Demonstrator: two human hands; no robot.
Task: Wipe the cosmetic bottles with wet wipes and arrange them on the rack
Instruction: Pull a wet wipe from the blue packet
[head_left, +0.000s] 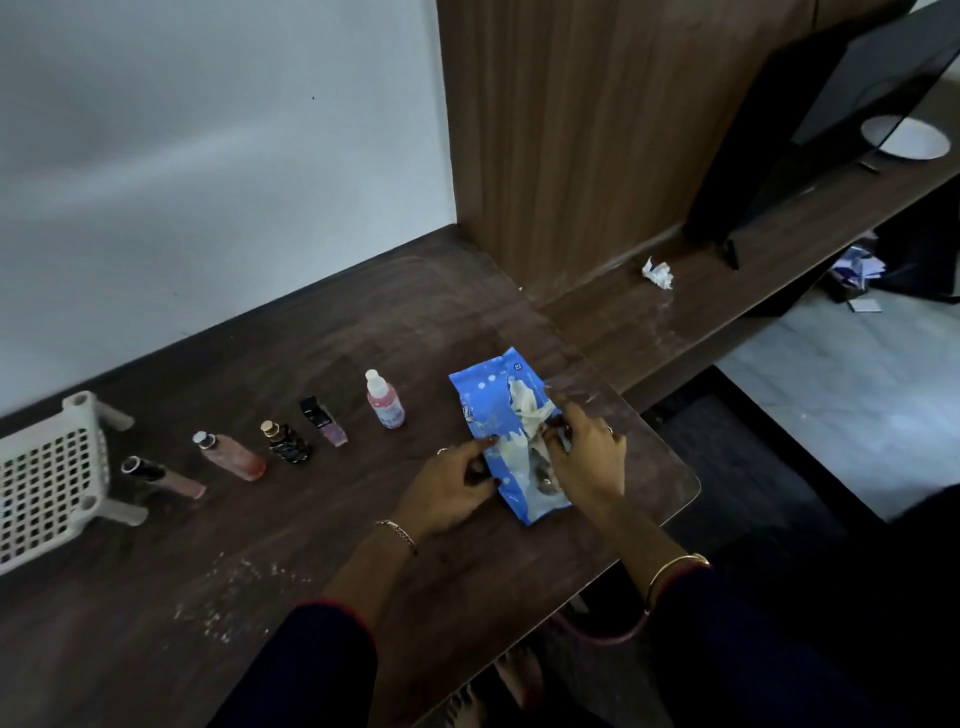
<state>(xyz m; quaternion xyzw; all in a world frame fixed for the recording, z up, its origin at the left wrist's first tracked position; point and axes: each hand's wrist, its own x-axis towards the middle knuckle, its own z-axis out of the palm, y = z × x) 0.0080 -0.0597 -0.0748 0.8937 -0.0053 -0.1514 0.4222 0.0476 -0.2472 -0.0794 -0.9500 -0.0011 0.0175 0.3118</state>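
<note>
A blue wet-wipe pack (501, 410) lies flat on the dark wooden table (322, 364). My left hand (449, 486) presses its left edge with the fingertips. My right hand (589, 457) pinches a white wipe (530, 408) sticking out of the pack's opening. Left of the pack stands a row of cosmetic bottles: a white-capped pink bottle (385, 401), a black-capped purple one (324, 422), a dark gold-capped one (287, 444), a pinkish-orange bottle (231, 457) and a slim black-topped tube (163, 477). The white lattice rack (49, 480) sits at the far left.
A crumpled white tissue (658, 274) lies on the lower shelf behind the pack. A dark screen (810, 130) and a white dish (904, 137) stand at the back right. The table's front-right edge is close to my right hand. White specks dot the table near me.
</note>
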